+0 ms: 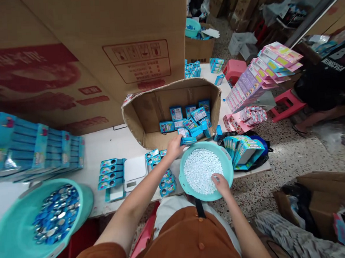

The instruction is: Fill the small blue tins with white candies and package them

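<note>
My left hand [175, 146] is closed on a small blue box [188, 141] at the front lip of an open cardboard carton [147, 107]. Inside that carton lies a loose heap of blue printed boxes [191, 124]. Nearer to me, a round turquoise basin [228, 168] holds many small white pellets [202, 168]. My right hand [221, 182] reaches over the basin's right side, its fingers curled together at the pellets. What is between those fingertips is too small to make out. Blue boxes with round holes [167, 184] lie left of the basin.
A white scale [135, 171] sits beside stacked blue boxes [111, 173]. At left stands a turquoise basin [16, 208] of blue and silver pieces, below packed blue boxes [30, 145]. Blue display cartons [245, 151] are at right. A person [327, 73] is beyond the pink stool [289, 102].
</note>
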Tool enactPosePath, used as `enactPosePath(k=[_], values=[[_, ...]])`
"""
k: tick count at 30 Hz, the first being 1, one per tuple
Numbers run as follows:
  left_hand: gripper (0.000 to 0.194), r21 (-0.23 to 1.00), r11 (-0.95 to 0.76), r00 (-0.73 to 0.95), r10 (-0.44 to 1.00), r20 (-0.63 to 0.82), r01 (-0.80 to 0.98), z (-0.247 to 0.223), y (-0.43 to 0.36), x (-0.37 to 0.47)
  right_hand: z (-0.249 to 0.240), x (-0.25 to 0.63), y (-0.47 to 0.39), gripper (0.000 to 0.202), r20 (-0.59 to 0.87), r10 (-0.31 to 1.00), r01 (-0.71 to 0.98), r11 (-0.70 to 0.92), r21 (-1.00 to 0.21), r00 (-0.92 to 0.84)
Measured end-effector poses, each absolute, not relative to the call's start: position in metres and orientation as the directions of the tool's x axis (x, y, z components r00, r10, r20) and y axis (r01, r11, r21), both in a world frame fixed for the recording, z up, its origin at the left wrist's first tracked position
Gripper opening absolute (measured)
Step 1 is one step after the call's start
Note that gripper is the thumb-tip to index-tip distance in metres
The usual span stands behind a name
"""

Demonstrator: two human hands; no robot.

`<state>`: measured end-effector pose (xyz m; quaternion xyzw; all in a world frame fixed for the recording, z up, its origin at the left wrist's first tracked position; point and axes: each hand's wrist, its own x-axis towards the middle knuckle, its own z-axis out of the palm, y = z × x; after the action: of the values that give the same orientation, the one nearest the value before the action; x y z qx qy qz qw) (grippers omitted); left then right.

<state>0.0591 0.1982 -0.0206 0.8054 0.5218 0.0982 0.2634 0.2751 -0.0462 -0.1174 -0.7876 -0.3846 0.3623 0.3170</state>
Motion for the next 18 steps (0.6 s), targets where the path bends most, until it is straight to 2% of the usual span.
enactPosePath(k=[2, 4, 9, 11, 14, 16, 18], values=[[0.035, 0.634, -0.333, 0.397, 0.917, 0.044, 0.698, 0.004, 0.178, 0.048, -0.120, 0.281, -0.038, 0.026, -0.331, 0.829, 0.329, -0.499, -0.802, 0.450], [0.033, 0.698, -0.328, 0.349, 0.930, 0.119, 0.637, 0.025, 0.154, 0.040, -0.122, 0.285, -0.026, 0.028, -0.320, 0.839, 0.289, -0.470, -0.834, 0.440], [0.036, 0.788, -0.262, 0.285, 0.952, 0.115, 0.557, 0.052, 0.099, 0.029, -0.134, 0.274, 0.016, 0.039, -0.185, 0.897, 0.317, -0.325, -0.891, 0.400], [0.041, 0.825, -0.175, 0.223, 0.973, 0.061, 0.537, 0.053, 0.082, 0.025, -0.140, 0.259, 0.026, 0.042, -0.127, 0.902, 0.357, -0.288, -0.889, 0.412], [0.046, 0.886, 0.055, 0.058, 0.994, -0.092, 0.460, 0.055, 0.058, 0.022, -0.142, 0.232, 0.022, 0.041, -0.044, 0.912, 0.409, -0.226, -0.884, 0.409], [0.047, 0.920, 0.247, -0.059, 0.969, -0.241, 0.304, 0.056, 0.044, 0.022, -0.145, 0.216, 0.008, 0.036, 0.000, 0.929, 0.424, -0.168, -0.890, 0.369], [0.046, 0.898, 0.437, -0.089, 0.898, -0.431, 0.058, 0.051, 0.037, 0.023, -0.154, 0.202, -0.002, 0.031, 0.001, 0.938, 0.446, -0.164, -0.880, 0.347]])
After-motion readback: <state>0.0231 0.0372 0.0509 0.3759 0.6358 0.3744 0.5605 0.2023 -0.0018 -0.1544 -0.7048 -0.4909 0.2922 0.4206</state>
